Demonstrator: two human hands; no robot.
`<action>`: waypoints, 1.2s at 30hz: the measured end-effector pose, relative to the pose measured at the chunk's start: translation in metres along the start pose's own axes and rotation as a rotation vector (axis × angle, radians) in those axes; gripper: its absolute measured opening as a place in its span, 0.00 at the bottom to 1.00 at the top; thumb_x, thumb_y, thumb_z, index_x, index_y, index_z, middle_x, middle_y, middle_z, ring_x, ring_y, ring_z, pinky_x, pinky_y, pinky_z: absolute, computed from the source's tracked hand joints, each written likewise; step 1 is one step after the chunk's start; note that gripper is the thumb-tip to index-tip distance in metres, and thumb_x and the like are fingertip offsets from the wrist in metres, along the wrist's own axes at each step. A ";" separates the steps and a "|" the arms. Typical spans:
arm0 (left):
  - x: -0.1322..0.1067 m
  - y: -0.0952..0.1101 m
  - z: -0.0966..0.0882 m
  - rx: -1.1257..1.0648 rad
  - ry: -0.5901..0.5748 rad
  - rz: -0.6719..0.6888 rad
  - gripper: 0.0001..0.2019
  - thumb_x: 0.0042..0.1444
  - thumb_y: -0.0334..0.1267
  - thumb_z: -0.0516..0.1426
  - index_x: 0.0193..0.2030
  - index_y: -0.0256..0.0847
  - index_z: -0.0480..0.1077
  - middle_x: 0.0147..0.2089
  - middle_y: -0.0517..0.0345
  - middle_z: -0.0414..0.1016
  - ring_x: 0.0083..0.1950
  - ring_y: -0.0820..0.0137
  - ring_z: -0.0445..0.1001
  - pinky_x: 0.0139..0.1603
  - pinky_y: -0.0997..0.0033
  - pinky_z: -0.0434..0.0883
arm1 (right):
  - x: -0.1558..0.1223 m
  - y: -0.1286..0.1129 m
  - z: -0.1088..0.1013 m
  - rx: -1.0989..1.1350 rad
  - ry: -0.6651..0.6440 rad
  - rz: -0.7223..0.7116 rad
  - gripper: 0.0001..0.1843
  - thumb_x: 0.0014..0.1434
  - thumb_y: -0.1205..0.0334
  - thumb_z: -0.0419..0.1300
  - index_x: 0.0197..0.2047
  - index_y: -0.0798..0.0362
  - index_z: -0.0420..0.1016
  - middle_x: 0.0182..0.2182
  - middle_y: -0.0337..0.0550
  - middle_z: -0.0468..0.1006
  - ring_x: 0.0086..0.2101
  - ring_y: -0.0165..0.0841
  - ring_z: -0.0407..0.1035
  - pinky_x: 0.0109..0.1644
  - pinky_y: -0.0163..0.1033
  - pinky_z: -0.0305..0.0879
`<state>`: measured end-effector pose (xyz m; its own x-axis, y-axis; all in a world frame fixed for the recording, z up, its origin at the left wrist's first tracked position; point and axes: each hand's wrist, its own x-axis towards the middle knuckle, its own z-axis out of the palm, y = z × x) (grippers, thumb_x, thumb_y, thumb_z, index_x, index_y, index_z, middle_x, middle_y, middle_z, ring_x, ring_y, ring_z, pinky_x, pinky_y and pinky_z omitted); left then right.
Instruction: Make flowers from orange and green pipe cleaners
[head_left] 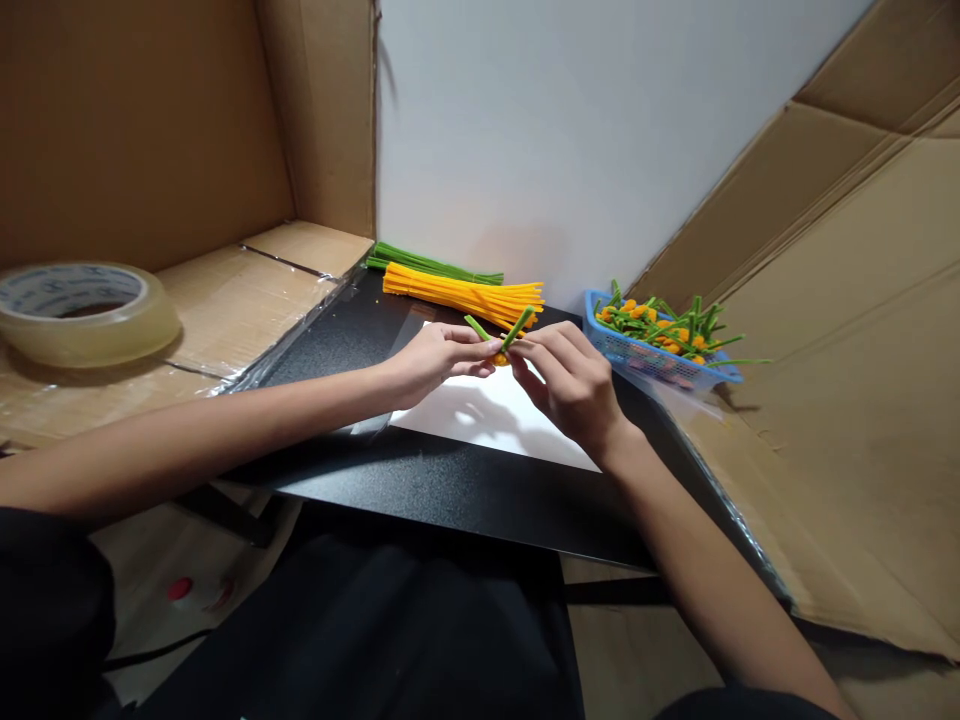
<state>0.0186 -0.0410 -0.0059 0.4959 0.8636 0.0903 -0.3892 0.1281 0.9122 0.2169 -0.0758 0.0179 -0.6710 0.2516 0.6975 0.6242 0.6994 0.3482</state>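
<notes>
Between my fingertips is a small pipe-cleaner piece (517, 328), with an orange coil low down and two green ends rising in a V. My left hand (442, 358) pinches it from the left, fingers closed. From the right, my right hand (566, 375) also grips it between thumb and fingers. Part of the orange coil is hidden by the fingertips. Below both hands lies a white sheet (487, 415) on the black table (390, 480). Just behind the hands rests a bundle of orange pipe cleaners (457, 292), with a bundle of green pipe cleaners (427, 262) behind it.
At the back right stands a blue basket (637, 350) heaped with orange-and-green pipe-cleaner pieces. A roll of clear tape (150, 325) sits on cardboard at the left. Cardboard walls (862, 400) flank the table, and a white wall (585, 130) closes off the back.
</notes>
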 end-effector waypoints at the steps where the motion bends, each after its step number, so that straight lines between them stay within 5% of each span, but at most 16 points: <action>1: 0.000 0.000 0.000 -0.006 -0.001 -0.011 0.12 0.44 0.39 0.73 0.29 0.32 0.79 0.33 0.51 0.77 0.37 0.70 0.74 0.50 0.59 0.72 | -0.001 0.001 -0.002 -0.022 -0.018 -0.040 0.09 0.67 0.70 0.56 0.45 0.52 0.77 0.36 0.49 0.80 0.38 0.39 0.71 0.42 0.46 0.72; 4: -0.001 0.000 0.002 0.007 0.013 -0.008 0.12 0.43 0.37 0.74 0.29 0.32 0.79 0.33 0.50 0.78 0.36 0.70 0.74 0.49 0.58 0.73 | -0.002 0.001 -0.003 -0.012 -0.046 -0.122 0.09 0.66 0.71 0.57 0.44 0.51 0.78 0.36 0.48 0.81 0.38 0.39 0.72 0.44 0.46 0.73; 6: -0.002 0.000 0.003 0.058 0.031 0.052 0.13 0.43 0.39 0.73 0.30 0.32 0.79 0.32 0.51 0.78 0.35 0.69 0.74 0.47 0.59 0.74 | -0.001 0.000 0.000 0.073 0.005 -0.040 0.07 0.65 0.69 0.59 0.40 0.51 0.78 0.34 0.46 0.81 0.36 0.38 0.72 0.42 0.46 0.73; 9: -0.004 0.001 0.005 0.198 0.051 0.245 0.17 0.46 0.44 0.72 0.36 0.33 0.79 0.34 0.52 0.79 0.35 0.69 0.76 0.43 0.62 0.75 | 0.001 -0.003 0.007 0.338 0.140 0.370 0.05 0.64 0.63 0.63 0.35 0.51 0.78 0.30 0.44 0.79 0.33 0.35 0.72 0.36 0.43 0.71; 12: -0.007 0.004 0.003 0.383 0.076 0.470 0.18 0.49 0.46 0.71 0.41 0.36 0.78 0.37 0.53 0.79 0.37 0.69 0.76 0.42 0.66 0.76 | 0.003 -0.004 0.013 0.770 0.117 0.803 0.10 0.60 0.55 0.66 0.33 0.52 0.78 0.30 0.41 0.79 0.29 0.32 0.70 0.33 0.39 0.68; 15: -0.010 0.005 0.000 0.555 0.074 0.581 0.14 0.50 0.43 0.71 0.39 0.38 0.78 0.40 0.53 0.79 0.39 0.69 0.76 0.44 0.68 0.76 | 0.004 -0.002 0.015 1.084 0.070 1.005 0.13 0.52 0.52 0.71 0.33 0.52 0.80 0.28 0.39 0.78 0.27 0.29 0.67 0.32 0.37 0.65; 22: -0.014 0.003 -0.002 0.653 0.081 0.602 0.13 0.53 0.43 0.69 0.40 0.39 0.77 0.41 0.52 0.78 0.40 0.69 0.75 0.45 0.70 0.75 | 0.007 -0.003 0.012 1.354 -0.010 1.199 0.17 0.41 0.54 0.77 0.32 0.53 0.82 0.29 0.39 0.78 0.29 0.29 0.68 0.34 0.37 0.65; 31: -0.008 -0.005 -0.004 0.522 0.084 0.503 0.17 0.56 0.50 0.66 0.38 0.37 0.73 0.45 0.50 0.79 0.42 0.68 0.78 0.44 0.70 0.76 | 0.008 -0.006 0.013 1.462 -0.165 1.276 0.18 0.43 0.52 0.77 0.32 0.55 0.82 0.30 0.41 0.77 0.33 0.30 0.69 0.39 0.39 0.65; 36: -0.002 -0.010 -0.004 0.387 0.095 0.389 0.22 0.51 0.52 0.69 0.31 0.36 0.68 0.33 0.54 0.78 0.35 0.69 0.79 0.38 0.69 0.77 | 0.009 -0.009 0.014 1.428 -0.122 1.299 0.18 0.39 0.53 0.79 0.30 0.55 0.82 0.28 0.39 0.76 0.30 0.29 0.67 0.38 0.38 0.63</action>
<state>0.0181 -0.0423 -0.0173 0.2931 0.8540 0.4299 -0.2077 -0.3820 0.9005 0.2001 -0.0704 0.0121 -0.1972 0.9803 0.0056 -0.0079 0.0041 -1.0000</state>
